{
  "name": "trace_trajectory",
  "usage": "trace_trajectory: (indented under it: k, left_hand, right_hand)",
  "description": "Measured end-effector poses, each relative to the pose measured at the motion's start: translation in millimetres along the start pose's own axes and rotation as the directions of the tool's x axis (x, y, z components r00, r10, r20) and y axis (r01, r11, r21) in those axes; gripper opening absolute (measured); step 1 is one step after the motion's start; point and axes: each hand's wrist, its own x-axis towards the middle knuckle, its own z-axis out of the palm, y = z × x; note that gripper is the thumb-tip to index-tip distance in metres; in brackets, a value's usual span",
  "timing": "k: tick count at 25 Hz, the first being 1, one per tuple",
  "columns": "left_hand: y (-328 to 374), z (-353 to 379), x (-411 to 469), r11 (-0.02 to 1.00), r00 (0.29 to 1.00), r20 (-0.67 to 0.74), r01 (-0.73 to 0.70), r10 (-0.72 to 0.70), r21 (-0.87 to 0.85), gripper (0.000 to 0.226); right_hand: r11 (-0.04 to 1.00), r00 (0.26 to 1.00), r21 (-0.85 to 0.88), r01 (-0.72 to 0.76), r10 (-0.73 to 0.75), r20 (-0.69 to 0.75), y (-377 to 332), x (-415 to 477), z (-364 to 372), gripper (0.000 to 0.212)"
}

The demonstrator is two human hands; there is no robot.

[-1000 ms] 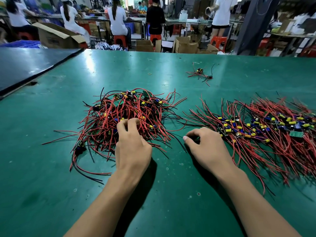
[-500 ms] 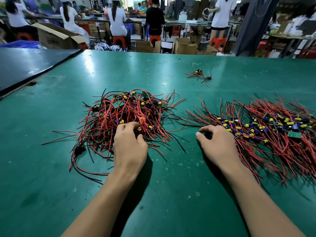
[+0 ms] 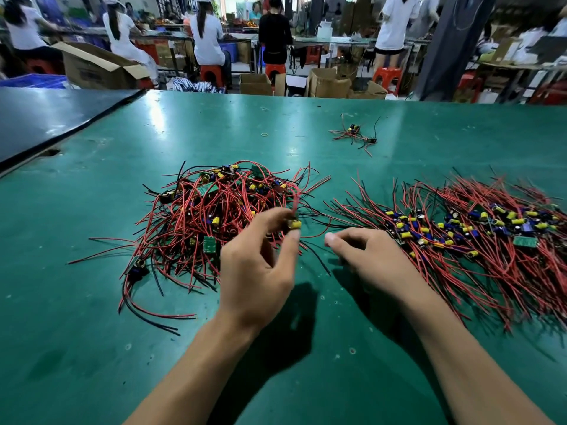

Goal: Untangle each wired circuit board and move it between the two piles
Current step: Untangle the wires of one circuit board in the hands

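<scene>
Green surface (image 3: 92, 332) carries a tangled pile (image 3: 214, 216) of red-wired circuit boards at left, a spread pile (image 3: 475, 240) at right, a stray bundle (image 3: 352, 134) beyond

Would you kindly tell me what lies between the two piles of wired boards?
In the head view: the left hand pinching a circuit board, the right hand, stray wire ends, otherwise bare green table.

Wired circuit boards: one lifted piece, two piles

One board (image 3: 293, 223) with a yellow part, pinched at the left hand's (image 3: 257, 265) fingertips (image 3: 293, 239), its red wire curving upward. The tangled pile (image 3: 214, 210) lies just beyond and left of them. The second pile (image 3: 475, 237), its wires splayed straighter, lies right of the right hand's (image 3: 368, 259) fingers.
</scene>
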Motion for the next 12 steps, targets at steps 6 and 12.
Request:
trace_trajectory:
  k: [6,12]
  left_hand:
    - [10,13,-6,0.772,0.823,0.426,0.532,-0.375,-0.348,0.013]
    - [10,12,-6,0.331,0.547,0.677,0.837,-0.493,-0.435,0.018]
  right_hand:
    - [0.813,0.944,0.553,-0.183,-0.013,0.331,-19,-6,8,0.067]
    - [0.779,0.965,0.62,-0.097,-0.08,0.252,-11,-12,8,0.032]
